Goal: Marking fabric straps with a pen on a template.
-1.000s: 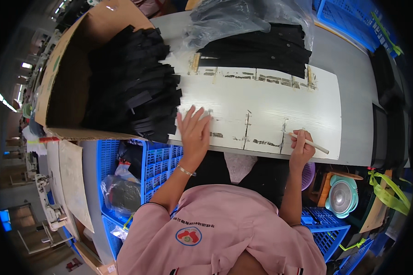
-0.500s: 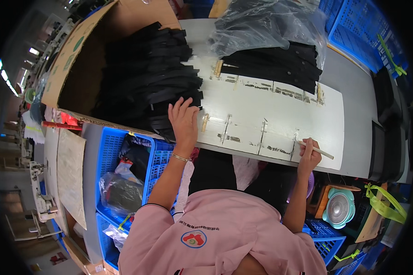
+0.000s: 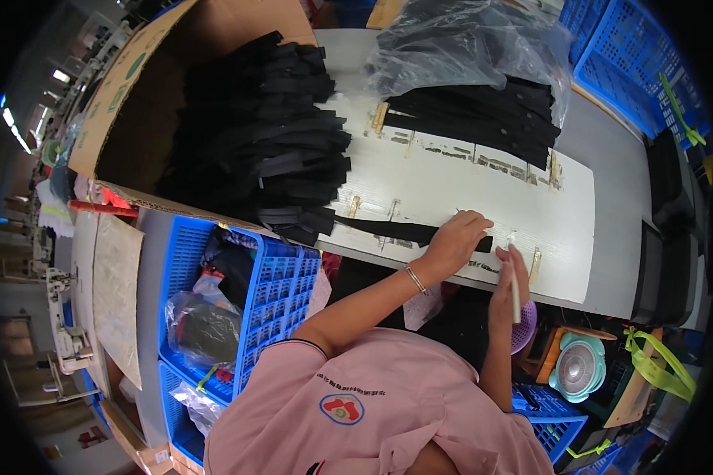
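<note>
A narrow black fabric strip [image 3: 390, 229] stretches from the pile across the near side of a marked white board [image 3: 451, 186]. My left hand [image 3: 458, 240] pinches this strip near its right end, which shows just past the fingers. My right hand [image 3: 509, 279] is close beside that end, its fingers round a slim whitish pen-like stick [image 3: 516, 302] that points down toward me. Whether the right fingertips touch the strip I cannot tell. Many more black strips [image 3: 253, 134] lie heaped in an open cardboard box [image 3: 112, 103] at the left.
Black strips with button-like dots [image 3: 483, 115] lie at the board's far side, partly under clear plastic [image 3: 467, 47]. Blue crates [image 3: 249, 317] stand below the table at left, another crate [image 3: 622, 71] at far right. A small teal fan [image 3: 577, 366] sits at lower right.
My left hand has moved right from the pile, drawing a black strip across the board. My right hand has come slightly left and nearer, and the stick has swung to point toward me.
</note>
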Tool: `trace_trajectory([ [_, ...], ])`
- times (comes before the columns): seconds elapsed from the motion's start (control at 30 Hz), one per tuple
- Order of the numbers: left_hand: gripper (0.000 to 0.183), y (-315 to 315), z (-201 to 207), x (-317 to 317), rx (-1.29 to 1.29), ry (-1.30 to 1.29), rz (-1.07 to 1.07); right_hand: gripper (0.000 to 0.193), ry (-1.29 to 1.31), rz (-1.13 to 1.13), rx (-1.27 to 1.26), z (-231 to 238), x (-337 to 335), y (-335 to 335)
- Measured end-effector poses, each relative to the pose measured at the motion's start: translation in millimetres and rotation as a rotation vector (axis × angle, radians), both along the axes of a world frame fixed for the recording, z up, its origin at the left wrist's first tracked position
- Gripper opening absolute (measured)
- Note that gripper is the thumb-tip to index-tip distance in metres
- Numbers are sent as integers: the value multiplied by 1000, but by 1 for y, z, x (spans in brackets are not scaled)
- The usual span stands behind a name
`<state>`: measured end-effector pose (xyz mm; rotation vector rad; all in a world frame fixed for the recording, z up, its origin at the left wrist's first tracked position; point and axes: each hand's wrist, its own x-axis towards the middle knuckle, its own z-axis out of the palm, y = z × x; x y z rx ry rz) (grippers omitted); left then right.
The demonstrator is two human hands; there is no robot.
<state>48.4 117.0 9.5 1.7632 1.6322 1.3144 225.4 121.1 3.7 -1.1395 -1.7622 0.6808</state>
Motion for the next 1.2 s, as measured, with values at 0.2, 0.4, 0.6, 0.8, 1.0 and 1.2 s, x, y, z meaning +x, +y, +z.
trace_trajectory([
  [0.2, 30, -14, 1, 4, 167, 56, 101, 42, -493, 133, 399, -16, 10, -7],
  [0.4, 38, -69, -4, -24, 9, 325, 165, 43, -539, 15, 374, -22, 52, 0],
  [0.6, 48, -108, 1, -53, -149, 445, 331, 41, -603, -71, 320, -24, 77, 6],
  [0.8, 55, -129, -2, -87, -247, 469, 443, 41, -574, -60, 288, -17, 75, 6],
  [1.0, 58, -134, -9, -91, -203, 449, 409, 38, -629, -78, 265, -2, 68, 5],
  [1.2, 59, -132, -14, -93, -153, 465, 430, 27, -141, 50, -84, 38, -14, -8],
])
